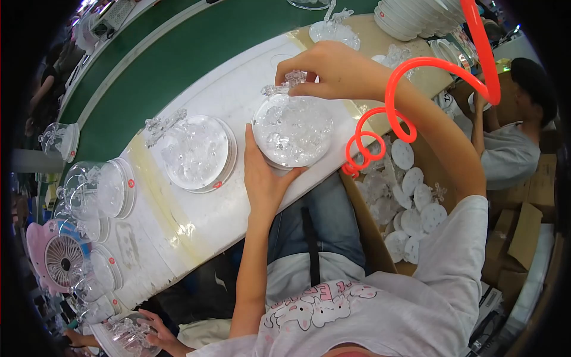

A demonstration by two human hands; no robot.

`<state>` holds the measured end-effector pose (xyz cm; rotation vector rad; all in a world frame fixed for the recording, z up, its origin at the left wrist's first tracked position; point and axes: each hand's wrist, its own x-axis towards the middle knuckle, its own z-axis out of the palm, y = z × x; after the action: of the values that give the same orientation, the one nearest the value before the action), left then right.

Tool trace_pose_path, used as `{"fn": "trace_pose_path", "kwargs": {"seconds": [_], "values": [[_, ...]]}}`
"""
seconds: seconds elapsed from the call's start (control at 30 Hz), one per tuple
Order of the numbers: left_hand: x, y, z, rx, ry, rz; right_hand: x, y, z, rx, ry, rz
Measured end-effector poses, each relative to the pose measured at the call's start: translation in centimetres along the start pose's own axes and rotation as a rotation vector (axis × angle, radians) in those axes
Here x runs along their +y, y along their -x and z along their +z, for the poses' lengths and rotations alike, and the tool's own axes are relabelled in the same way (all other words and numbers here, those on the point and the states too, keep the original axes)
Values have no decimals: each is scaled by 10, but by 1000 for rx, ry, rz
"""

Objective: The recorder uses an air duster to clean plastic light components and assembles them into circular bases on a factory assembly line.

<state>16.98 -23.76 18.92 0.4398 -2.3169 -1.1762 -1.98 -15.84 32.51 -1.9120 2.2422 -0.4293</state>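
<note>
A round white base covered with clear crystal-like pieces sits over the white worktop. My left hand grips its near left rim, thumb along the front edge and fingers up the left side. At its far edge, my right hand is closed, pinching a clear plastic ornament; the fingers partly cover its shape. To the left lies a second round base filled with similar clear pieces, a clear figure leaning at its upper left edge.
A coiled red air hose hangs by my right forearm. Clear domes on white bases line the left side near a pink fan. A carton of clear discs stands to the right. Another person's hand holds a dome at lower left.
</note>
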Motion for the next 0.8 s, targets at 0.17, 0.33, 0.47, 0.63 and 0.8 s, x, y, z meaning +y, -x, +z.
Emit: {"fn": "trace_pose_path", "kwargs": {"seconds": [0.17, 0.33, 0.47, 0.63, 0.8], "values": [[-3, 0, 1, -17, 3, -2, -1, 1, 0, -2, 30, 14], [-6, 1, 3, -21, 25, -2, 5, 2, 2, 19, 15, 33], [-6, 1, 2, -25, 0, 6, 5, 1, 4, 23, 11, 57], [-6, 2, 3, -23, -5, 8, 1, 0, 2, 28, 128, 26], [-8, 5, 3, -17, -38, 35, -4, -3, 2, -6, 139, 19]]}}
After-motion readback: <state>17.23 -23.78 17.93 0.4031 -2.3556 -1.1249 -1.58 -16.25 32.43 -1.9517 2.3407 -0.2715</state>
